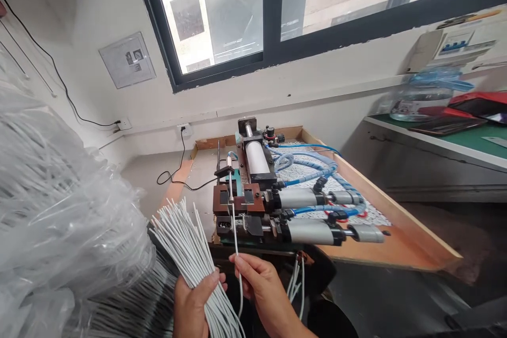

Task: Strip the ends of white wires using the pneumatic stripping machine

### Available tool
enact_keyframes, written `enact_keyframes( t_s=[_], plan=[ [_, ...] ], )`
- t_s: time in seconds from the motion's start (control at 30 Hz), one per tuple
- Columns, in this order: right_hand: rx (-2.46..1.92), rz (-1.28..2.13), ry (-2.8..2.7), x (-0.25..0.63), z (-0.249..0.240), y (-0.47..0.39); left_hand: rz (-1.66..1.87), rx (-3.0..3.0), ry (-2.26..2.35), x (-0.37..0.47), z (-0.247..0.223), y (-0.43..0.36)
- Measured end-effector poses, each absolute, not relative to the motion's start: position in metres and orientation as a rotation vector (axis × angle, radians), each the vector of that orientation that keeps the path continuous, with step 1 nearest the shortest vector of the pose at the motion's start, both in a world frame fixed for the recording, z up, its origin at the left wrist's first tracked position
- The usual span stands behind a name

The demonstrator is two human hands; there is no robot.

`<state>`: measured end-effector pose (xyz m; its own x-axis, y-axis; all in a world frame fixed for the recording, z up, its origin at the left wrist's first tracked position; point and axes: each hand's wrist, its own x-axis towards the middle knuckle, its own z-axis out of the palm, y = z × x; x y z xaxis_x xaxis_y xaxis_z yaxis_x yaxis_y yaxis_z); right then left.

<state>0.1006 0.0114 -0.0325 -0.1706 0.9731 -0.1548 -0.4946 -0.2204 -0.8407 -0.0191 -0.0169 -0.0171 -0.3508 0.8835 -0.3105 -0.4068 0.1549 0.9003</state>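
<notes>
A thick bundle of white cables (190,253) is gripped in my left hand (196,303), its cut ends fanned toward the upper left. Between thumb and fingers, my right hand (257,280) pinches a single white cable (236,240). That cable's far end reaches into the jaws of a pneumatic machine (238,198), between its brown blocks. Silver cylinders (309,231) with black end caps extend to the right of the jaws, and blue air hoses (312,166) curl behind them.
Clear plastic bags (71,211) of cables fill the left side. A wooden-edged tray (396,211) surrounds the machine. More white cables (295,280) hang below it. At the right, a green shelf (475,137) carries a plastic jug (422,97) and a phone (451,124).
</notes>
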Motion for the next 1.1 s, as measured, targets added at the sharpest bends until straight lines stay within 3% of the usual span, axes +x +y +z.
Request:
enact_keyframes(
  t_s=[0.57, 0.8, 1.1],
  plan=[
    [-0.77, 1.92, -0.668, 0.094, -0.019, 0.015, 1.488, 0.629, 1.327, -0.012, -0.008, -0.018],
    [-0.893, 1.676, -0.747, 0.092, -0.022, 0.011, 1.463, 0.669, 1.285, -0.006, -0.001, -0.016],
    [-0.968, 1.704, -0.567, 0.098, -0.023, 0.018, 1.459, 0.541, 1.404, -0.011, -0.006, -0.005]
  ],
)
